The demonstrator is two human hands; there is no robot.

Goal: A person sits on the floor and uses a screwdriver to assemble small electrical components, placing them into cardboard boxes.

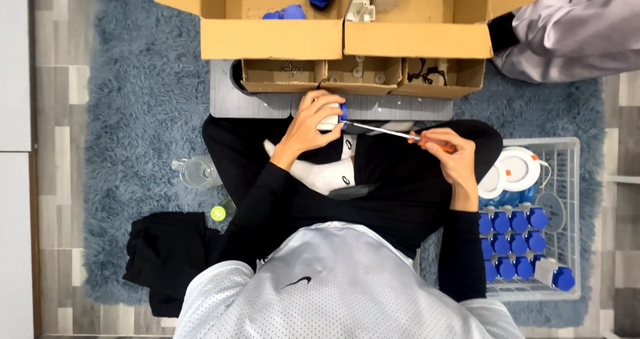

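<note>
I hold a small white and blue part (331, 116) in my left hand (308, 127) and a screwdriver (400, 135) in my right hand (453, 156).

My left hand fingers curl around the part and pinch it, so most of it is hidden; only some white body and a blue edge show. My right hand is closed on the orange handle of the screwdriver, and the thin metal shaft goes from there toward the left hand, its tip touching the part at the blue edge. Both hands are above my crossed legs. Just beyond the left hand stand three small cardboard trays (360, 76), and behind them two bigger cardboard boxes (273, 39). Beside the right hand, on the outer side, is a white wire basket (567, 179) with blue and white parts (517, 236) in rows.
</note>
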